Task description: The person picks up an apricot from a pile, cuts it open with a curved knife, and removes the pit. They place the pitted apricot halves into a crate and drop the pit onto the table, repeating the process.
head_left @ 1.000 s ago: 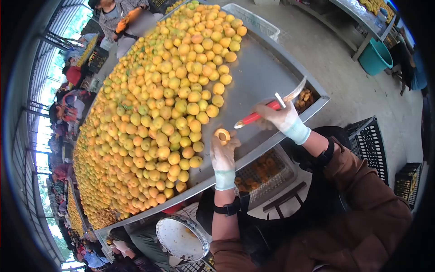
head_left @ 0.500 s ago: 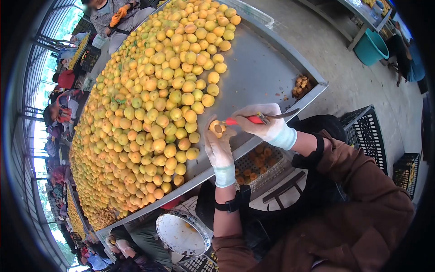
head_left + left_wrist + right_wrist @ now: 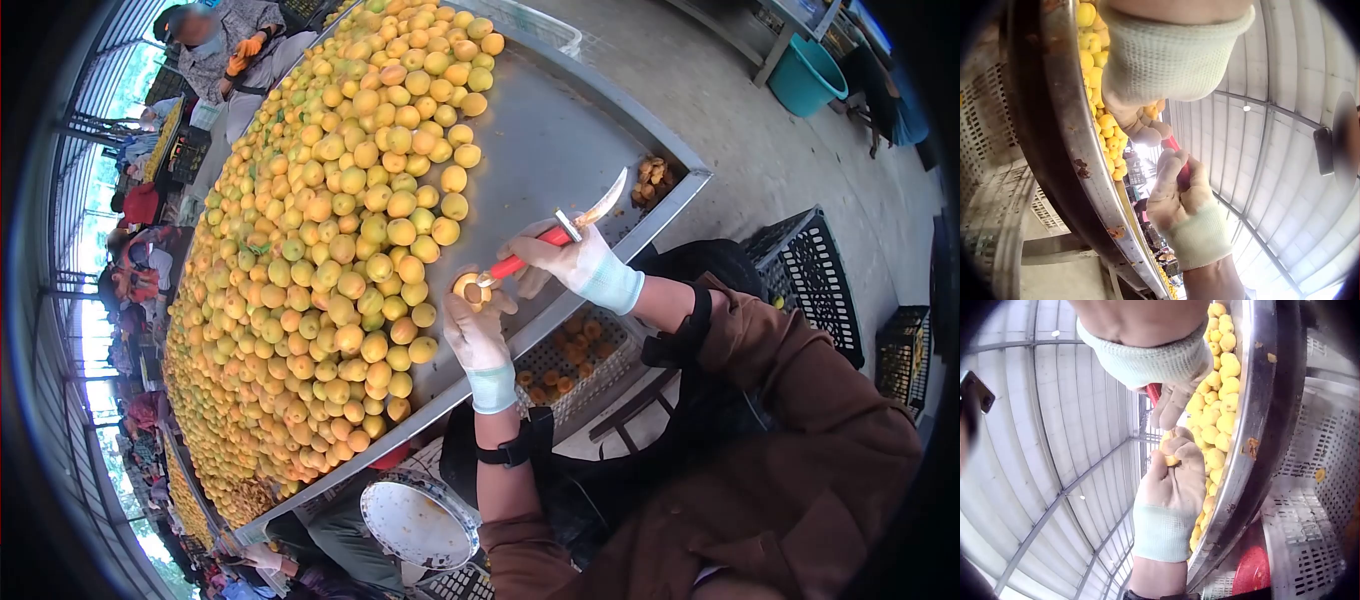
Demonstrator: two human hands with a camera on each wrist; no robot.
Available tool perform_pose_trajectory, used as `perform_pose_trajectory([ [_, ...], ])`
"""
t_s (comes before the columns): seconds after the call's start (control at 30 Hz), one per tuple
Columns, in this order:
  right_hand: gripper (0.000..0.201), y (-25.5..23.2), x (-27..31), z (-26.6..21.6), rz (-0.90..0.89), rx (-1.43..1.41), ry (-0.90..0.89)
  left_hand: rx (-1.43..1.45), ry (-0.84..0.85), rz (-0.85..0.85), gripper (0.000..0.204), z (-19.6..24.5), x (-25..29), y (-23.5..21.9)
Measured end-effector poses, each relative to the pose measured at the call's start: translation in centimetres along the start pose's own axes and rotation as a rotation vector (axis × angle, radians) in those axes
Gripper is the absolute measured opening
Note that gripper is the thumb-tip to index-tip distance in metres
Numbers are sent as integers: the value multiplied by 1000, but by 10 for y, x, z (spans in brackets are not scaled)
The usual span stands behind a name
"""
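Gloved in white, my left hand (image 3: 478, 338) holds a cut-open apricot (image 3: 461, 284) up over the metal table, its hollow side facing up. My right hand (image 3: 585, 265), in a matching glove, grips a red-handled pitting knife (image 3: 508, 267). Its small metal tip is right at the opening of the apricot, while the curved blade sticks out behind the hand. In the left wrist view the red handle (image 3: 1184, 178) shows between the right fingers. The right wrist view shows the apricot (image 3: 1170, 459) pinched between left thumb and fingers.
A large heap of apricots (image 3: 330, 240) covers the table's left side. Pits and scraps (image 3: 653, 182) lie in its right corner, inside the raised metal rim (image 3: 600, 85). Below the near edge are a crate (image 3: 590, 385) with apricot pieces and a white basin (image 3: 420, 525). Other people sit beyond.
My right hand has brought the knife's tip from beside the apricot to its opening. Since half a second ago the knife has turned, its blade now pointing up and away. The left hand keeps the apricot.
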State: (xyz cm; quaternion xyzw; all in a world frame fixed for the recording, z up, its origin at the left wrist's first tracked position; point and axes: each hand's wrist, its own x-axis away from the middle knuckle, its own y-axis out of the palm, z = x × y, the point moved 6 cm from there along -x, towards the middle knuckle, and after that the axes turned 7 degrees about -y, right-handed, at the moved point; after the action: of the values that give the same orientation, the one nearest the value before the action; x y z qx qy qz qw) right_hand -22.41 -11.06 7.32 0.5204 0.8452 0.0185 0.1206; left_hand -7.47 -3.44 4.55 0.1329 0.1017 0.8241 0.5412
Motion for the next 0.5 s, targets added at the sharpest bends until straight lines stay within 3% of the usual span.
perform_pose_trajectory([
  [0.03, 16, -1, 0, 4, 38, -162, 114, -1, -1, -4, 58, 0, 0, 0],
  [0.07, 16, -2, 1, 6, 41, -163, 113, 25, -14, -20, 57, 0, 0, 0],
  [0.13, 20, -2, 0, -4, 28, -22, -87, 51, -25, -36, 55, -2, 1, 1],
  [0.17, 20, 0, 1, -4, 28, -22, -88, 77, -48, -39, 54, -6, 2, 3],
  [0.23, 18, 4, 4, 4, 115, -131, 85, 99, -76, -43, 52, -10, 4, 8],
  [0.3, 18, 5, 2, 5, 116, -138, 79, 239, -123, 102, 50, -12, 0, 3],
  [0.5, 17, -2, -1, 14, 112, -127, 112, 336, -218, -10, 46, -18, 0, -2],
])
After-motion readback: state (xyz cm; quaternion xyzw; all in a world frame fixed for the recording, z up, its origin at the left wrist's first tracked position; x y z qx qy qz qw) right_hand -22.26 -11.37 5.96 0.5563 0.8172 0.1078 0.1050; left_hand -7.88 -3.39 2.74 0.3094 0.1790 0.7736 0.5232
